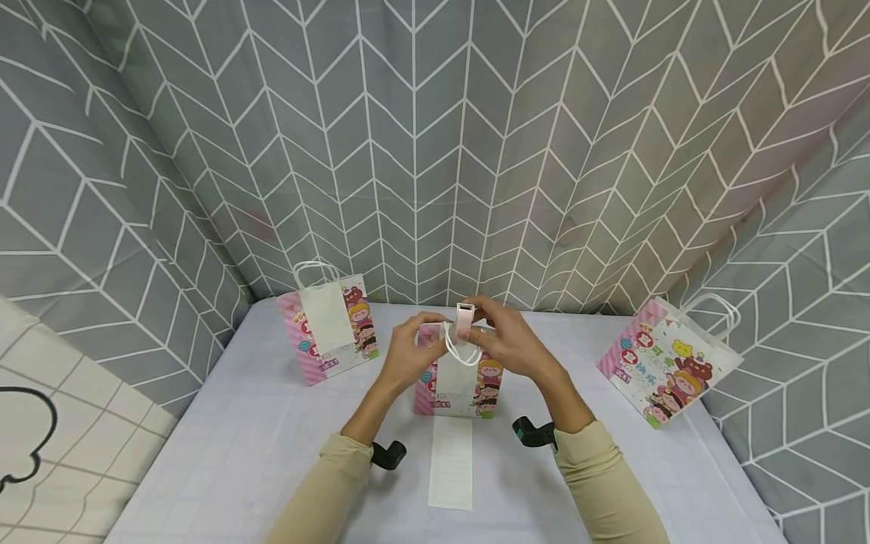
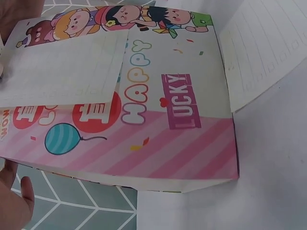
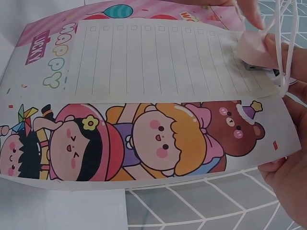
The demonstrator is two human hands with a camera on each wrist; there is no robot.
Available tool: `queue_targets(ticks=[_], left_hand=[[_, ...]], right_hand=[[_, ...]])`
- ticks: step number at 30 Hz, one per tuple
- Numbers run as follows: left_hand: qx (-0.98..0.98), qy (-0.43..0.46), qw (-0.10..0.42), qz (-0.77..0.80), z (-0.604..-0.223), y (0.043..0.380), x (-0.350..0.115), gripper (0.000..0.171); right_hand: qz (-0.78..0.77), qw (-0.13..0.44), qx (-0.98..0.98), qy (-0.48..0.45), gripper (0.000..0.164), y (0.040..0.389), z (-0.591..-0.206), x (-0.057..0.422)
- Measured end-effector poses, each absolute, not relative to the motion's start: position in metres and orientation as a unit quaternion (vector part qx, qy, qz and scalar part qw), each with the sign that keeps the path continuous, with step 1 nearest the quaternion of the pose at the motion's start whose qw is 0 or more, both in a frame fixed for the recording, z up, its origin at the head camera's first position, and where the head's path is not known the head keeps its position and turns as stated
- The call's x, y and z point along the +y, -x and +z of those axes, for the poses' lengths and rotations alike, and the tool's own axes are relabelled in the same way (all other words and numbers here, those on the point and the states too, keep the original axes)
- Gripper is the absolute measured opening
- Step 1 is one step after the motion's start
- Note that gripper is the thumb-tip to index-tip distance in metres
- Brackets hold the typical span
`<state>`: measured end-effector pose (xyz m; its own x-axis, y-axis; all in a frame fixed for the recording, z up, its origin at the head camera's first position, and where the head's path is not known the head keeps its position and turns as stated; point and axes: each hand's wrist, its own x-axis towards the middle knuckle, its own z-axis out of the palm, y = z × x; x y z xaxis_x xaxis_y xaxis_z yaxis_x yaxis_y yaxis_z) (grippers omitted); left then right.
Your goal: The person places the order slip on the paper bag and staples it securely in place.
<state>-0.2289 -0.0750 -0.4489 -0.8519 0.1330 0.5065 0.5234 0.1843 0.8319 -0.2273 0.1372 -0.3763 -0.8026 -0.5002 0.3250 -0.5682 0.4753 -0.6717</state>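
A paper gift bag (image 1: 427,408) with cartoon figures stands upright in the middle of the table, its white cord handles (image 1: 464,355) hanging forward. A lined paper slip (image 3: 144,60) lies flat against its front, up to the top edge. My right hand (image 1: 506,338) grips a small pink stapler (image 1: 465,321), which straddles the slip and the bag's rim; in the right wrist view the thumb presses on the stapler (image 3: 259,50). My left hand (image 1: 410,351) holds the bag's upper left side beside the handle, thumb in front. Most of its fingers are hidden behind the bag.
Another lined slip (image 1: 451,465) lies on the table in front of the bag. At the back left stands a similar bag (image 1: 313,372) with a slip on its front. A third bag (image 1: 669,363) leans at the right, showing its printed front. A patterned curtain (image 1: 435,151) rises behind.
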Motion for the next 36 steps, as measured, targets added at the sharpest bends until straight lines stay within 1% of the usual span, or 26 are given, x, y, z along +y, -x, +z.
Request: queue_targets(ticks=[2,4,9,14,18,25,27,32,36], left_hand=[[-0.762,0.21,0.143,-0.596,-0.449,0.229,-0.076,0.036],[-0.771,0.199,0.127,-0.591,-0.448,0.229,-0.076,0.04],[-0.784,0.173,0.1,-0.588,-0.445,0.228,-0.078,0.045],[-0.786,0.17,0.08,-0.589,-0.444,0.229,-0.079,0.047],[-0.79,0.172,0.082,-0.583,-0.443,0.229,-0.08,0.046],[-0.798,0.179,0.098,-0.567,-0.443,0.229,-0.081,0.047],[-0.8,0.179,0.103,-0.564,-0.443,0.229,-0.081,0.046],[-0.804,0.174,0.109,-0.559,-0.445,0.228,-0.081,0.043],[-0.81,0.177,0.108,-0.548,-0.447,0.227,-0.083,0.047]], right_hand=[[0.405,0.046,-0.858,-0.311,0.045,0.227,-0.378,0.138],[0.403,0.049,-0.859,-0.312,0.046,0.227,-0.379,0.138],[0.403,0.049,-0.859,-0.312,0.047,0.226,-0.38,0.138],[0.406,0.042,-0.859,-0.309,0.048,0.225,-0.381,0.138],[0.409,0.038,-0.861,-0.3,0.048,0.225,-0.379,0.136],[0.38,0.026,-0.884,-0.273,0.064,0.224,-0.375,0.128],[0.366,0.03,-0.893,-0.262,0.065,0.224,-0.375,0.126],[0.349,0.039,-0.905,-0.241,0.057,0.222,-0.374,0.123],[0.353,0.042,-0.905,-0.234,0.048,0.221,-0.374,0.122]])
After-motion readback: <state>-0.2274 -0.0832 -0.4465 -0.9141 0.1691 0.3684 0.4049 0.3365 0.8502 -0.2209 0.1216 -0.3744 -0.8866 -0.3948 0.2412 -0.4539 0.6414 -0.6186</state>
